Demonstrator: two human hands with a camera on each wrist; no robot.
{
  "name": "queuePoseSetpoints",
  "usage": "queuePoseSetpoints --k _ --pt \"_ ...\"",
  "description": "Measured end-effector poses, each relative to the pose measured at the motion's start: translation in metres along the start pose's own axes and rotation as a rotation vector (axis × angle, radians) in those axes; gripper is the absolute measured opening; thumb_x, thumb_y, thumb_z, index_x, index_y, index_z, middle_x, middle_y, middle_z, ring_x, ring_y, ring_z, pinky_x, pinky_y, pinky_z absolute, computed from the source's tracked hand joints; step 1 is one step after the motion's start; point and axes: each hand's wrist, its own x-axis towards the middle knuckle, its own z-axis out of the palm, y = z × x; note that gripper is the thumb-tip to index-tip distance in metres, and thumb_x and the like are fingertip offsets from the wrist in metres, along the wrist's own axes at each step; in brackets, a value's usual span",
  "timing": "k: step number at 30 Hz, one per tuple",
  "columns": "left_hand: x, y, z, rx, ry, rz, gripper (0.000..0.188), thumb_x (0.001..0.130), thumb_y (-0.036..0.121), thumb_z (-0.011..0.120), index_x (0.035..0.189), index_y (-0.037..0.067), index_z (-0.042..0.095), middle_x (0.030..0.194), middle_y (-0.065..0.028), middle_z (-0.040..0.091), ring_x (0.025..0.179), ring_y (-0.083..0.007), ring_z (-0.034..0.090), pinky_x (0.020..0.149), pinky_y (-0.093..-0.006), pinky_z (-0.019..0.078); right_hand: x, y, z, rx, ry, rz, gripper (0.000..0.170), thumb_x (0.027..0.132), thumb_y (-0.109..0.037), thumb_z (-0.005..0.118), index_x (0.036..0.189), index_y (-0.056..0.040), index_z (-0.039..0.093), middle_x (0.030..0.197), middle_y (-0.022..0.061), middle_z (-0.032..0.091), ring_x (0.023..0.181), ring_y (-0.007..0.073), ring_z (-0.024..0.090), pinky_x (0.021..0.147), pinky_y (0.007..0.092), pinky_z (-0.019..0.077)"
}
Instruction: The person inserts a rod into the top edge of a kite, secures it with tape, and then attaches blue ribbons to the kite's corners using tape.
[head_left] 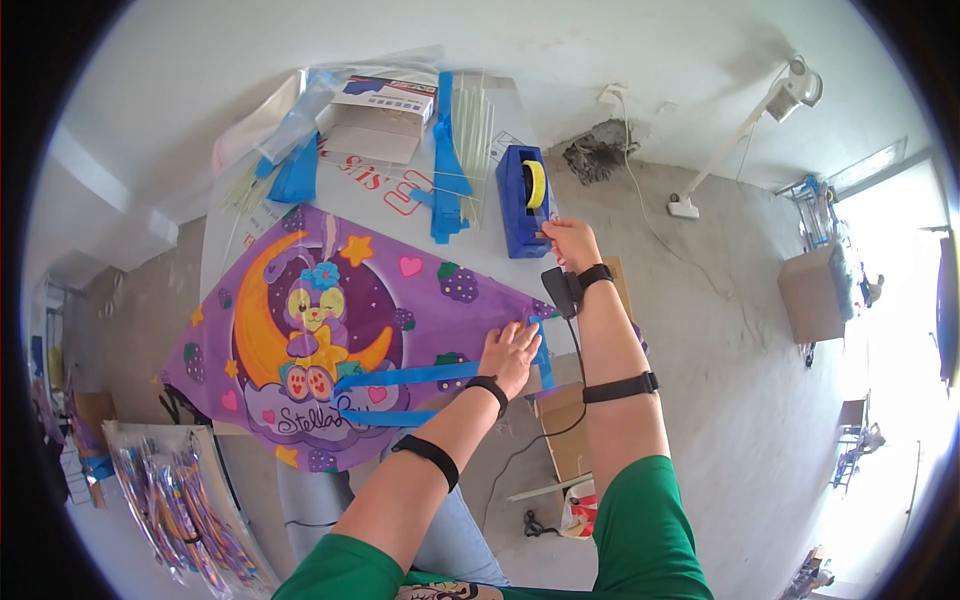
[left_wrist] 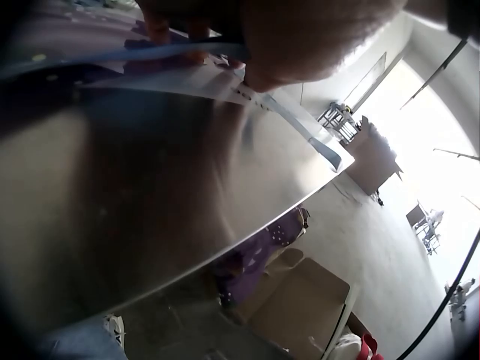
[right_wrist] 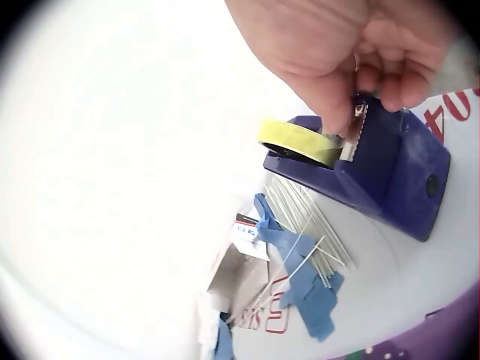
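A purple kite printed with a rabbit, a moon and stars lies spread over the table. My left hand rests on it near its right corner, fingers extended, beside a blue strip. Long blue streamers run under or beside that wrist. At the table's right edge stands a dark blue tape dispenser with a yellow-cored roll of tape. My right hand is at its cutter end; in the right wrist view the thumb and curled fingers pinch the clear tape by the toothed blade.
Behind the kite are an opened box, blue strips and thin white rods. A bundle of colourful packaged pieces is at the lower left. Cardboard stands below the table edge. A black cable trails from the right wrist.
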Motion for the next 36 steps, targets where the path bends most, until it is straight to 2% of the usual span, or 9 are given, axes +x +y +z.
queuePoseSetpoints --k 8,17,20,23,25,26,27,30,36 --pt "-0.001 0.002 -0.005 0.015 0.007 -0.004 0.046 0.084 0.018 0.05 0.13 0.017 0.051 0.141 0.0017 0.04 0.123 -0.0231 0.039 0.095 -0.0397 0.035 -0.015 -0.003 -0.004 0.535 -0.094 0.13 0.012 0.081 -0.016 0.069 0.082 -0.0046 0.064 0.071 -0.0022 0.057 0.062 0.0069 0.051 0.057 0.0206 0.0449" --pt "0.0 0.002 -0.003 0.007 0.002 -0.015 0.046 0.083 0.018 0.051 0.13 0.016 0.051 0.141 0.002 0.039 0.124 -0.023 0.039 0.097 -0.0397 0.0345 -0.031 0.027 0.009 0.451 0.058 -0.029 0.018 0.081 -0.016 0.07 0.081 0.001 0.063 0.077 0.0014 0.061 0.069 0.0096 0.056 0.064 0.0218 0.0457" --pt "0.001 0.002 0.0 -0.013 0.013 -0.017 0.046 0.083 0.018 0.051 0.129 0.016 0.052 0.14 0.0015 0.041 0.124 -0.0232 0.039 0.096 -0.0399 0.0346 -0.026 0.035 0.012 0.368 0.079 -0.033 0.019 0.079 -0.017 0.07 0.077 0.0009 0.064 0.077 0.0027 0.062 0.069 0.0092 0.055 0.064 0.0247 0.0463" --pt "0.0 0.001 0.003 -0.021 0.042 -0.016 0.044 0.083 0.018 0.051 0.127 0.016 0.053 0.137 0.001 0.043 0.124 -0.0233 0.039 0.096 -0.0405 0.0351 -0.028 0.043 0.016 0.092 0.201 -0.152 0.018 0.076 -0.017 0.071 0.074 0.0 0.065 0.074 0.0086 0.063 0.067 0.0175 0.058 0.064 0.0323 0.0473" --pt "-0.002 0.003 0.003 -0.015 0.065 -0.013 0.044 0.083 0.017 0.051 0.127 0.015 0.054 0.135 0.0007 0.045 0.123 -0.0234 0.039 0.096 -0.0409 0.0354 -0.032 0.048 0.015 -0.425 0.385 -0.493 0.018 0.073 -0.018 0.07 0.073 -0.0003 0.065 0.074 0.015 0.062 0.07 0.0299 0.06 0.066 0.0398 0.0476" --pt "-0.002 0.004 -0.001 -0.03 -0.002 -0.026 0.043 0.084 0.017 0.049 0.127 0.015 0.054 0.137 0.0007 0.044 0.125 -0.0233 0.038 0.098 -0.0416 0.0335 -0.03 0.062 0.014 -0.502 0.294 -0.381 0.018 0.072 -0.019 0.07 0.074 -0.0012 0.065 0.075 0.017 0.06 0.075 0.0377 0.058 0.069 0.0435 0.0475" --pt "0.001 0.003 -0.005 -0.042 -0.063 -0.042 0.043 0.085 0.017 0.047 0.127 0.015 0.054 0.139 0.0007 0.044 0.127 -0.0232 0.036 0.099 -0.0422 0.0316 -0.032 0.078 0.012 -0.558 0.325 -0.361 0.02 0.072 -0.02 0.07 0.078 -0.002 0.067 0.074 0.0157 0.062 0.071 0.0321 0.061 0.068 0.04 0.0486" --pt "0.0 0.001 0.005 -0.09 0.018 -0.051 0.044 0.084 0.015 0.047 0.127 0.015 0.054 0.138 -0.0001 0.044 0.127 -0.0243 0.037 0.098 -0.0428 0.033 -0.052 0.099 0.006 0.059 0.172 -0.173 0.016 0.079 -0.015 0.068 0.086 -0.0004 0.068 0.071 0.0044 0.064 0.063 0.0113 0.058 0.058 0.0272 0.0455" --pt "-0.001 0.002 0.003 -0.084 0.08 -0.017 0.045 0.082 0.013 0.048 0.126 0.014 0.054 0.138 -0.0008 0.043 0.126 -0.0256 0.039 0.096 -0.0429 0.0344 -0.098 0.088 -0.007 0.099 -0.103 -0.023 0.012 0.084 -0.011 0.066 0.087 0.0004 0.067 0.069 0.0005 0.061 0.06 0.0066 0.053 0.054 0.0218 0.0429"
